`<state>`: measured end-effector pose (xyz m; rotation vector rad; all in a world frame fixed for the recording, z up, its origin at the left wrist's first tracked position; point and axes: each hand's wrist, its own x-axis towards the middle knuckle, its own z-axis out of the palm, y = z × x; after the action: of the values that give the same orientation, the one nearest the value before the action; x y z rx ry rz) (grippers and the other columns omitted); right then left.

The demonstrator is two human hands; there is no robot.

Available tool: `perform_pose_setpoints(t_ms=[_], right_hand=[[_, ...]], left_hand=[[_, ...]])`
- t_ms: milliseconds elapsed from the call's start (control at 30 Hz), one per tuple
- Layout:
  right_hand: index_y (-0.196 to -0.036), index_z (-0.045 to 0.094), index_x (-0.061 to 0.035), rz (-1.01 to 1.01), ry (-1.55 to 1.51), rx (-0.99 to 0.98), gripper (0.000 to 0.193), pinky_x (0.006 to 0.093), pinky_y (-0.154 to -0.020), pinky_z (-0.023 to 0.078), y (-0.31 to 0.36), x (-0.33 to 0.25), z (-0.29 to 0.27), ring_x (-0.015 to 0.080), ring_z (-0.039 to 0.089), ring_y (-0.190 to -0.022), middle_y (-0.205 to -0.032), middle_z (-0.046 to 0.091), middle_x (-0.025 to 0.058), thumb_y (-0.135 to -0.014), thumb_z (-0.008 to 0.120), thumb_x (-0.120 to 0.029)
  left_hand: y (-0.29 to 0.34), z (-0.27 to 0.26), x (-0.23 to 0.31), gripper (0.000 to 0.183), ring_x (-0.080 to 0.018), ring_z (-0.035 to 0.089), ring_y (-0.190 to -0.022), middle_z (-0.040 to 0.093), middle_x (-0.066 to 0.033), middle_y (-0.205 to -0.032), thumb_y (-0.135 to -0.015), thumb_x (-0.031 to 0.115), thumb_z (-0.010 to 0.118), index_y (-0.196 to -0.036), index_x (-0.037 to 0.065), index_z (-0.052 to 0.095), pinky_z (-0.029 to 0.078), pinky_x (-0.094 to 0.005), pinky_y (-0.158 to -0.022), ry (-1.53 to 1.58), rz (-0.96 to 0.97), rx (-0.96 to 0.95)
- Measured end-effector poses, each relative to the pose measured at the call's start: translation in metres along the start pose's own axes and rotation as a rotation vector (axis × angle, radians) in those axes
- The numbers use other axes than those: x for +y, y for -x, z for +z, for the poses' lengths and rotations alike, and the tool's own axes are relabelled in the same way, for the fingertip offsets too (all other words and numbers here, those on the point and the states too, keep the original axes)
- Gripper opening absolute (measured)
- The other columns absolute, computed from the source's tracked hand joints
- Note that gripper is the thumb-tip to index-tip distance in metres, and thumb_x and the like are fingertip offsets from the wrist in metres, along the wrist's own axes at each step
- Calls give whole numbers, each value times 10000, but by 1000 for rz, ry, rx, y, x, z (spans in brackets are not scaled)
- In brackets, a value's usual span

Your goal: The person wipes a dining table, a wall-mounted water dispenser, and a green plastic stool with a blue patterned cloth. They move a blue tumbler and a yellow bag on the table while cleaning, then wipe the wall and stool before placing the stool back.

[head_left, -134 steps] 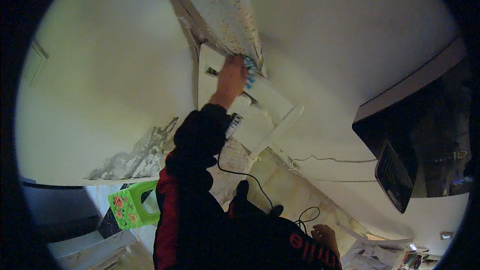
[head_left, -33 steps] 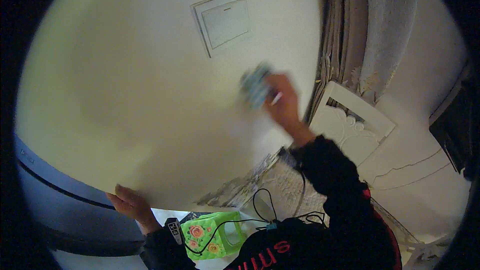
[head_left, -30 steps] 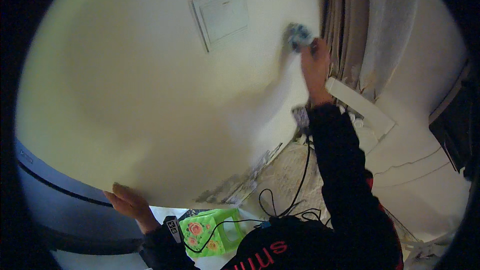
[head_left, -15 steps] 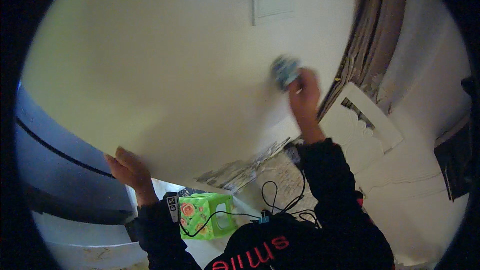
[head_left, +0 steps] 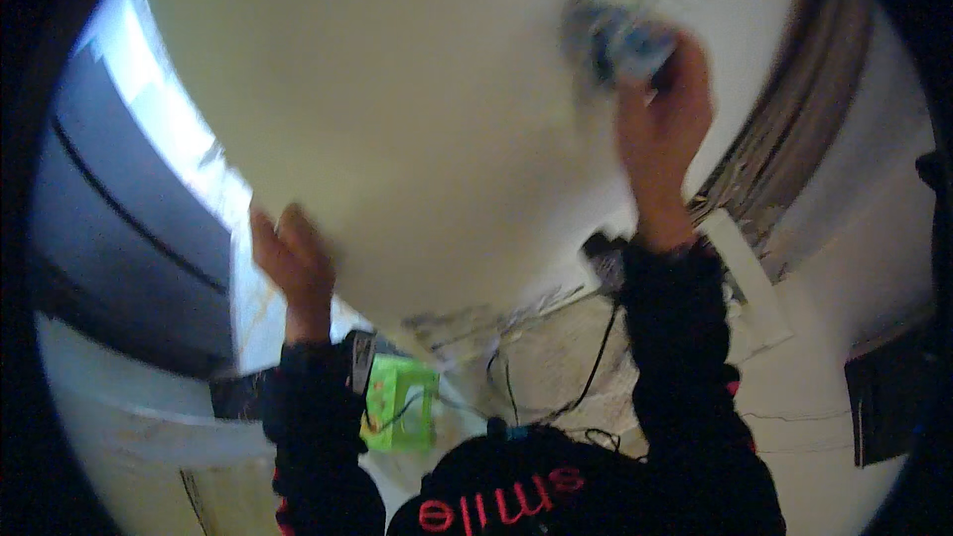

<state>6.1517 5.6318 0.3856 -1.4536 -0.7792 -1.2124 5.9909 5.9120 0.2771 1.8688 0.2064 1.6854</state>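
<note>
My right hand (head_left: pixel 670 109) is raised high against the pale wall (head_left: pixel 427 109), its fingers closed round a crumpled blue-and-white cloth (head_left: pixel 620 35). Motion blurs the cloth, which lies against the wall and partly in front of a square switch plate (head_left: pixel 680 0). Lower down at the left, my left hand (head_left: pixel 295 263) rests at the wall's left edge. Its fingers are stretched out, with nothing seen in them.
A green flowered box (head_left: pixel 402 407) sits below my left forearm. Black cables (head_left: pixel 596 367) run across my front. To the right hang brown curtains (head_left: pixel 804 89), above a white panel (head_left: pixel 749 263) and a dark box-like object (head_left: pixel 884 412). Peeling marks line the wall's lower edge.
My right hand has carried the cloth up and to the right, reaching the switch plate. My left hand appears higher and slightly further right. The whole view has shifted and blurred.
</note>
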Motion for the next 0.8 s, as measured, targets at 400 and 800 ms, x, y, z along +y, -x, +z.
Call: perform_pose_setpoints(t_ms=[400,800], right_hand=[[-1106,636,-70,-320,201,-261,353,274,-657,503,48,26,10,177,632,-873,-1012,658,76,-754,633,-55],[-1021,642,-116,-163,96,-608,387,368,-853,490,188,-95,60,264,590,-1001,-1005,641,92,-668,612,41]], left_hand=[[-17,-16,23,222,-410,575,-799,581,-209,-873,-902,162,575,-1064,11,556,470,-430,-674,-136,335,-164],[33,-139,-37,280,-310,642,-863,639,-174,-962,-894,198,611,-1130,49,589,505,-376,-742,-179,204,-435]])
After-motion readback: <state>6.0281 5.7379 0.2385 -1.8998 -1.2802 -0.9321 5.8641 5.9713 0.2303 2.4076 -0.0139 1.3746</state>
